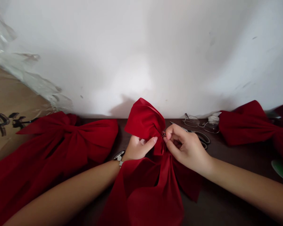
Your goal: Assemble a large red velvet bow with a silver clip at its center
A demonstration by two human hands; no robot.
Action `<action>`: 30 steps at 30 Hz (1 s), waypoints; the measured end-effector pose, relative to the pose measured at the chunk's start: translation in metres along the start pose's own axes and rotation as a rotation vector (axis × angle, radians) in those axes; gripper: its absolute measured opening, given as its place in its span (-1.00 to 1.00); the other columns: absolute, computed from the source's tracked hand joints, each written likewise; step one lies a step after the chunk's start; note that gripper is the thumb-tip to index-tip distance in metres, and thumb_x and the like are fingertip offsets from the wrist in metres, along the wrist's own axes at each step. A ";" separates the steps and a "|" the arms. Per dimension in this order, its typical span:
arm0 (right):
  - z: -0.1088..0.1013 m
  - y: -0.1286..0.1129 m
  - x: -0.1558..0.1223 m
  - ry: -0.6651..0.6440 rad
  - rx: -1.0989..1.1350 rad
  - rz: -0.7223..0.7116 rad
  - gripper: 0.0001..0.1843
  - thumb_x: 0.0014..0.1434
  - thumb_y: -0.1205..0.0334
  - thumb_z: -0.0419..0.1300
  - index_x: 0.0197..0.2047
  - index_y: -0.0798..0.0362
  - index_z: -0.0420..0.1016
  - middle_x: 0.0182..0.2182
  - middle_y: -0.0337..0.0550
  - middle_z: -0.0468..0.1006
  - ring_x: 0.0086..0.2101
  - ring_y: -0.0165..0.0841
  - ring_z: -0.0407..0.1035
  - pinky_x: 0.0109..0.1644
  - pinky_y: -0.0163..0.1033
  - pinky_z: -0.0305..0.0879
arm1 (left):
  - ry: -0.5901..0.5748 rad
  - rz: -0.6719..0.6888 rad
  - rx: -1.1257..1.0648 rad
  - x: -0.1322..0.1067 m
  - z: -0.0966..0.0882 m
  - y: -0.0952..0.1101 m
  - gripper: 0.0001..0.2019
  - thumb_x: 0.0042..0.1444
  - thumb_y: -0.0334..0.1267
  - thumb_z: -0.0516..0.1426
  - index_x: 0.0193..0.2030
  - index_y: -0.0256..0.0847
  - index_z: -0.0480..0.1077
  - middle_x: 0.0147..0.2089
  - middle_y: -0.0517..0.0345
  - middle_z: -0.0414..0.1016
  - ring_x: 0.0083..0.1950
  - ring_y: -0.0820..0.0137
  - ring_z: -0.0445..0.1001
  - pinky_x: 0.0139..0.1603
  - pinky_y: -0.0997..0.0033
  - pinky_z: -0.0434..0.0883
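The left hand (139,148) is half closed. Its fingers press into the big red bow (143,121) and hold the cloth near the bow's middle. The right hand (186,147) is closed in a small pinch, with its thumb and finger on a small shiny metal bit (163,134) at the bow's middle. That bit is too small to tell just what it is.

The big red bow stands up between the two hands, and its long tails lie on the table (238,166) below them. Just past the right hand lie scissors (201,137), with glasses (200,124) behind them. Far to the right of that hand is another red bow (247,125). To the left of the left hand is one more red bow (68,141).

The cloth is soft and slippery, so the folds could slide if the left hand lets go. If the pinch slips, the metal bit could fall. If the right hand moves too far, it could bump the scissors, and they could snag the cloth.
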State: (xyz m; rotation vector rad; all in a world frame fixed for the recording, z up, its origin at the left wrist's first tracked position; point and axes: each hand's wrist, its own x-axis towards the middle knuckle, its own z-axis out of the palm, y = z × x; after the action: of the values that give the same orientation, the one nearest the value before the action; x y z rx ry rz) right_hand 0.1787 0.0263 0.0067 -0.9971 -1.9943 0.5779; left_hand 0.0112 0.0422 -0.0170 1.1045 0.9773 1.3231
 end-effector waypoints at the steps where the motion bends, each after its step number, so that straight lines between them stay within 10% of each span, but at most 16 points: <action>1: 0.000 0.000 0.000 -0.001 0.000 0.001 -0.83 0.11 0.47 0.02 -0.33 0.01 0.13 -0.59 -0.40 0.24 -0.61 -0.53 0.13 -0.52 -0.43 0.10 | -0.004 0.000 0.002 0.001 -0.001 0.000 -0.72 -0.22 -0.35 0.32 -0.32 -0.25 0.41 -0.30 0.11 0.58 -0.16 0.27 0.55 -0.17 0.39 0.49; 30: 0.000 0.003 -0.002 0.027 -0.150 -0.079 -0.82 0.10 0.48 0.03 -0.34 0.01 0.14 -0.51 -0.32 0.31 -0.58 -0.52 0.17 -0.50 -0.45 0.14 | -0.046 -0.067 -0.053 0.001 -0.003 0.001 -0.68 -0.21 -0.33 0.34 -0.26 -0.26 0.43 -0.20 0.07 0.59 -0.06 0.23 0.54 -0.03 0.31 0.47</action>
State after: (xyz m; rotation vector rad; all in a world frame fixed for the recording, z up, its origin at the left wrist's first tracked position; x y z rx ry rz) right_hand 0.1804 0.0268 0.0038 -1.0040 -2.0671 0.3748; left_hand 0.0086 0.0438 -0.0162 1.0489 0.9320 1.2576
